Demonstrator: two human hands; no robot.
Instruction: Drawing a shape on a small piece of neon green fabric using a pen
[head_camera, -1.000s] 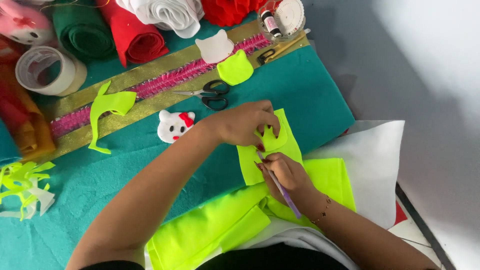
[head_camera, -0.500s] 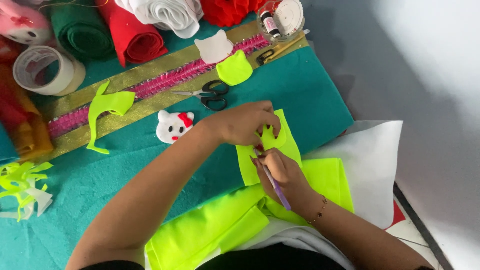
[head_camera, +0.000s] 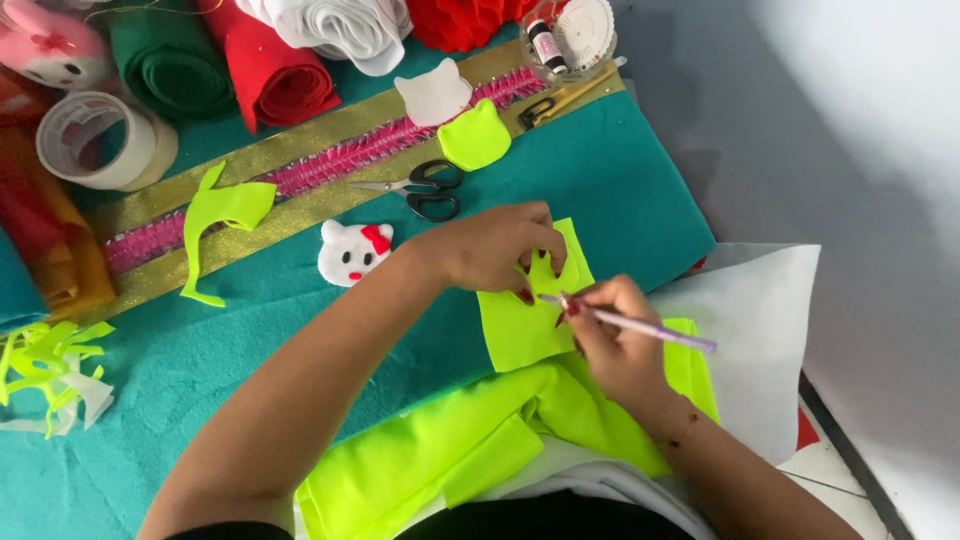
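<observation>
My left hand (head_camera: 495, 248) presses down on a piece of neon yellow-green felt (head_camera: 520, 325) lying on the teal felt sheet (head_camera: 300, 330), fingertips pinning something small against it; what lies under the fingers is hidden. My right hand (head_camera: 612, 335) grips a thin lilac pencil (head_camera: 650, 330) with its tip on the felt beside my left fingers. A larger folded neon green felt piece (head_camera: 440, 450) lies over my lap below both hands.
Black-handled scissors (head_camera: 425, 190), a white cat-face felt piece with a red bow (head_camera: 352, 252), white and green cat-head cutouts (head_camera: 455, 115), a gold and pink ribbon strip (head_camera: 250, 190), a tape roll (head_camera: 100, 140), felt rolls (head_camera: 270, 60), green scraps (head_camera: 45, 365), white sheet (head_camera: 760, 330).
My right hand has tilted the pencil flatter, so its shaft now points to the right. My left hand stays pressed on the felt.
</observation>
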